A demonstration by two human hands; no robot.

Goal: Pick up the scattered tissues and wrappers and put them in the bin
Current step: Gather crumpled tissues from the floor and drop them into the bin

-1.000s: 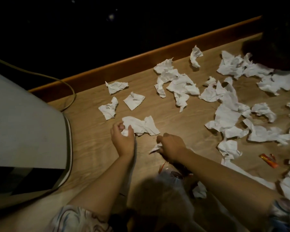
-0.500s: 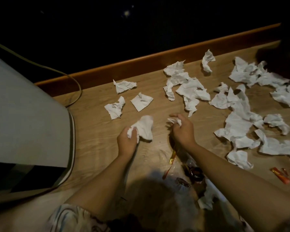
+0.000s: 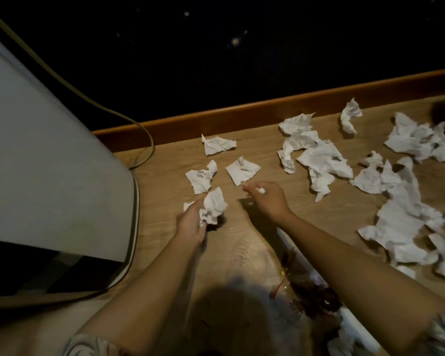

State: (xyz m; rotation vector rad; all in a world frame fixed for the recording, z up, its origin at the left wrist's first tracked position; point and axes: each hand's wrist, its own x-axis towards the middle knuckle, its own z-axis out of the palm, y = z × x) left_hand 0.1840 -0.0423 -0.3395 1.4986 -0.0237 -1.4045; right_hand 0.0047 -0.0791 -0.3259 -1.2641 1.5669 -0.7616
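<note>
White crumpled tissue (image 3: 213, 205) gripped in left hand (image 3: 190, 224), right hand (image 3: 269, 199) pinching tissue scrap (image 3: 260, 190); 3 loose tissues (image 3: 242, 170) just beyond.

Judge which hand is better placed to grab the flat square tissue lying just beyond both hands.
Right. The right hand has its fingertips almost at the near edge of the square tissue and holds only a small scrap. The left hand sits further back, gripping a large crumpled tissue.

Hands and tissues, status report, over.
Left hand grips a crumpled tissue. Right hand pinches a small white scrap, reaching toward the square tissue. Many tissues still scattered on the table. Bin not in view.
</note>
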